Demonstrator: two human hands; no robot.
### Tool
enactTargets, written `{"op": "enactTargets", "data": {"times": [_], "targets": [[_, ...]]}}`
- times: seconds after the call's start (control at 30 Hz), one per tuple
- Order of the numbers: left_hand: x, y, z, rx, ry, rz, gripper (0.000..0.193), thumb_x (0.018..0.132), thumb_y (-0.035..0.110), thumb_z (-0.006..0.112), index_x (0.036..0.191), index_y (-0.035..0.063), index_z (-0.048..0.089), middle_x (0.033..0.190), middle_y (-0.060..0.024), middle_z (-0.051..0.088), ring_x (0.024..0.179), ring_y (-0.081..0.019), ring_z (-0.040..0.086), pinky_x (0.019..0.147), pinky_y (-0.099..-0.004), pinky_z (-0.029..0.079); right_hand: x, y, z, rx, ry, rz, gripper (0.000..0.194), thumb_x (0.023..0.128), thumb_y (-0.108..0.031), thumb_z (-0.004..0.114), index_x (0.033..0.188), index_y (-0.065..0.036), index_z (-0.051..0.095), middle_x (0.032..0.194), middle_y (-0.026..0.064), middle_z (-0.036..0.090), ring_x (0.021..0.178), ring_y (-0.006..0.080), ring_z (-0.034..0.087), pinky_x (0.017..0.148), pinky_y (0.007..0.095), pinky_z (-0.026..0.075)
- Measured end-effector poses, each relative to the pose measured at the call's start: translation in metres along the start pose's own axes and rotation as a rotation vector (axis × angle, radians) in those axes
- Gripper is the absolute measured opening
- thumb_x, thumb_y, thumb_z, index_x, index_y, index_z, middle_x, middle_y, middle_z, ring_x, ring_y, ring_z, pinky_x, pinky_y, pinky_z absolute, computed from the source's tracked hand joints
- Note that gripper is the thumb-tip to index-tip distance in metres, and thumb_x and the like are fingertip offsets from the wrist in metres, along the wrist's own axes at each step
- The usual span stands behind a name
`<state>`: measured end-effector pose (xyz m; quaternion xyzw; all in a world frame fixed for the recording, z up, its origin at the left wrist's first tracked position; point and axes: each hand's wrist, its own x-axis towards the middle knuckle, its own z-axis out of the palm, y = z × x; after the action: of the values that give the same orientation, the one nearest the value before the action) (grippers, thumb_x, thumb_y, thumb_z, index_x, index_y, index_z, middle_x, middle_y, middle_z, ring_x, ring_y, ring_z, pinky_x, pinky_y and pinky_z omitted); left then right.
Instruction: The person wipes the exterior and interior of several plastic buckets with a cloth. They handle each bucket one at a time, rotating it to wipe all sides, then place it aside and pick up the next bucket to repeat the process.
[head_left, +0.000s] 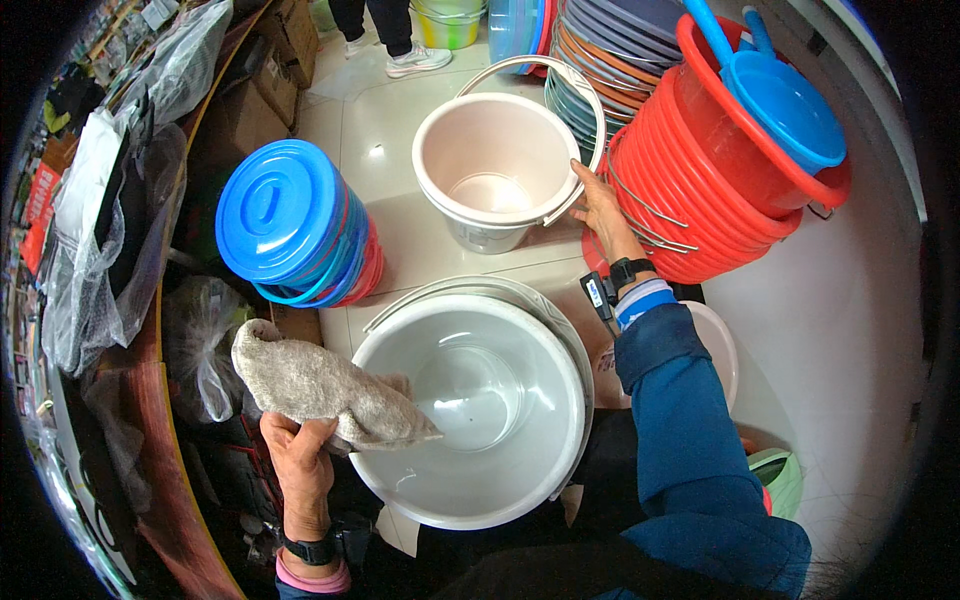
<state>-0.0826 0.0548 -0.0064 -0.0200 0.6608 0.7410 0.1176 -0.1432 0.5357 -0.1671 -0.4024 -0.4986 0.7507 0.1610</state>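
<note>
In my left hand (300, 465) is a grey-beige cloth (322, 379), held up so that its tip hangs over the left rim of a large pale grey plastic bucket (469, 480) right before me. That bucket's inside faces up and holds nothing I can see. Farther off, an off-white plastic bucket (487, 142) stands upright on the floor with its handle (592, 86) raised. My right hand (600, 202) grips the right side of its rim, fingers on the outer wall and partly hidden.
Nested red buckets (697, 172) lean at the right, with a blue dipper (784, 105) inside. A blue-lidded bucket stack (281, 214) stands left. Behind are stacked basins (611, 52) and a person's shoe (418, 60). A wooden counter edge (169, 420) runs along the left.
</note>
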Motion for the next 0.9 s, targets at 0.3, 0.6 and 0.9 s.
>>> {"op": "enactTargets", "data": {"times": [0.3, 0.6, 0.9], "targets": [[0.003, -0.005, 0.000, -0.019, -0.022, -0.025, 0.034, 0.065, -0.001, 0.060, 0.099, -0.0059, 0.060, 0.093, -0.0105, 0.066, 0.082, -0.0204, 0.063, 0.081, -0.0311, 0.048, 0.083, 0.064, -0.020, 0.119, 0.224, 0.077, 0.067, 0.082, -0.045, 0.069, 0.134, -0.009, 0.045, 0.133, 0.0153, 0.050, 0.126, 0.0349, 0.045, 0.096, 0.0608, 0.038], [0.002, -0.006, 0.000, 0.005, -0.036, -0.031, 0.032, 0.066, -0.001, 0.060, 0.098, -0.0059, 0.060, 0.092, -0.0111, 0.067, 0.081, -0.0205, 0.064, 0.081, -0.0311, 0.049, 0.099, 0.092, -0.036, 0.255, -0.073, 0.077, 0.062, 0.086, -0.044, 0.065, 0.135, -0.012, 0.044, 0.134, 0.0132, 0.050, 0.120, 0.0345, 0.050, 0.095, 0.0587, 0.042], [0.003, -0.005, 0.001, 0.108, -0.039, -0.077, 0.036, 0.068, 0.005, 0.058, 0.102, -0.0034, 0.056, 0.095, -0.0109, 0.065, 0.086, -0.0211, 0.062, 0.082, -0.0325, 0.048, 0.024, 0.075, 0.007, 0.172, -0.282, 0.009, 0.069, 0.088, -0.041, 0.063, 0.140, -0.007, 0.035, 0.136, 0.0169, 0.046, 0.122, 0.0315, 0.048, 0.100, 0.0496, 0.043]]}}
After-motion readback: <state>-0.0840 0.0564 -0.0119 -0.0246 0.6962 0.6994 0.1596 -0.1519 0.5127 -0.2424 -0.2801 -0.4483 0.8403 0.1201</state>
